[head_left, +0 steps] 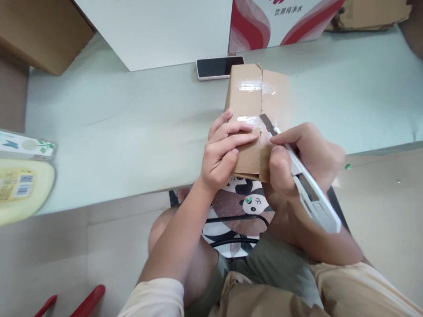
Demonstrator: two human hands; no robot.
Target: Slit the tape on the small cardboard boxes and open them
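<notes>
A small cardboard box (247,94) with strips of clear tape (249,85) across its seam rests at the table's near edge. My left hand (224,152) grips it from the left, the fingers laid over its upper face and the thumb bent below them. In my right hand (306,154) is a white utility knife (312,193), pinched between thumb and fingers. Its dark blade (267,123) is out, and the tip is at the seam beside the nearer strip of tape. Whether the blade has entered the tape I cannot tell.
A phone (220,67) lies just behind the box. Large cartons (178,33) stand at the back, and flattened cardboard (370,15) lies at the far right. On the left are a pale yellow bottle (24,189) and a brown box (46,35). A panda-patterned bag (254,204) is below the table edge.
</notes>
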